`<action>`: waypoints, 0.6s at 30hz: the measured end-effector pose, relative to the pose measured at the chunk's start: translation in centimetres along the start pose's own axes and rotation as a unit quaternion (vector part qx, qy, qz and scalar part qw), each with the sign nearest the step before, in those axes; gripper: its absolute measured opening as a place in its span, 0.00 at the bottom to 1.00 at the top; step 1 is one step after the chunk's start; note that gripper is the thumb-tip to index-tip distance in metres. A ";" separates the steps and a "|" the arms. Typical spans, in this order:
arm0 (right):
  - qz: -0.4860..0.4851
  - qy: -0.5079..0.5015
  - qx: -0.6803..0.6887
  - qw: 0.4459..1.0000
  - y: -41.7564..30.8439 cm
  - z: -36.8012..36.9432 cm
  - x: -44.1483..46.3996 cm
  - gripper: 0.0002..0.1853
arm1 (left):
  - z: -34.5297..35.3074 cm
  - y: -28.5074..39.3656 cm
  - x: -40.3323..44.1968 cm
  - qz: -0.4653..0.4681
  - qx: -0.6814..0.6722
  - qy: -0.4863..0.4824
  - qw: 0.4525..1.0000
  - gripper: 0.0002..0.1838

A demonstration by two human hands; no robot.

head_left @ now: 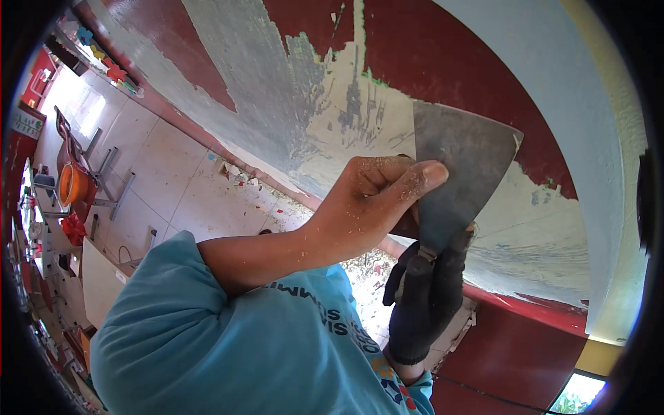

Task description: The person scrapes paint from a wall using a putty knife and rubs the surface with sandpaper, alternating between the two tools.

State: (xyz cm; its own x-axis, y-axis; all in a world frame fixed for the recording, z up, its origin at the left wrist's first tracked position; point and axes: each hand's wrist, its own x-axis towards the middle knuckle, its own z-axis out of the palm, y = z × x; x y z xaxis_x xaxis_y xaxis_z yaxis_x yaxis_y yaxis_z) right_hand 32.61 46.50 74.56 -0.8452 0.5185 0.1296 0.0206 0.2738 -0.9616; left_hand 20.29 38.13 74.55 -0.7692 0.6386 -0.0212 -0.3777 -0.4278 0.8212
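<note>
A wide metal putty knife point(465, 162) is held up in front of the wall, its broad blade edge toward the upper right. My bare left hand point(377, 197) is closed on the blade's left side, thumb lying on its face and fingers curled behind. Pale dust speckles that thumb and wrist. My right hand point(429, 290), in a black glove, wraps round the knife's lower end at the handle, which is mostly hidden. Behind the blade, the wall point(366, 117) shows dark red paint and scraped whitish patches. Whether the blade touches the wall, I cannot tell.
Paint chips point(370, 277) litter the tiled floor point(162, 159) along the wall's foot. At the left stand an orange bowl-like object point(71, 184), metal-legged furniture and a pale board point(102, 280). A pale blue and yellow curved border point(588, 124) edges the wall at right.
</note>
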 end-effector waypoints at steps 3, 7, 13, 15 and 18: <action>0.029 -0.010 0.015 0.999 -0.8 0.3 0.2 0.31 | -0.7 -0.5 -0.1 0.044 0.096 0.013 0.994 0.18; -0.124 -0.042 -0.090 0.987 0.7 1.8 2.4 0.30 | 0.5 3.1 0.1 0.018 -0.112 0.091 0.989 0.17; 0.031 -0.018 0.005 0.999 -0.1 1.7 0.3 0.23 | -1.8 0.7 -0.3 0.025 0.015 0.001 1.000 0.19; 0.021 0.019 0.025 0.999 0.3 2.5 0.4 0.24 | -2.0 0.7 0.0 0.000 -0.017 0.011 1.000 0.19; 0.033 -0.028 0.054 0.998 0.7 2.1 -0.2 0.27 | -2.5 0.0 -0.4 0.017 0.062 0.021 0.998 0.19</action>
State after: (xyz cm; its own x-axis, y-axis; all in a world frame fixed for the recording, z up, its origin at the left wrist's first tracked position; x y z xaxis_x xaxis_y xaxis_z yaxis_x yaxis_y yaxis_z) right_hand 31.65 44.90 73.35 -0.8727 0.4852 0.0547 0.0221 0.1510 -0.9883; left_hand 19.26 36.28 73.16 -0.8027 0.5963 -0.0136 -0.2858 -0.3646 0.8862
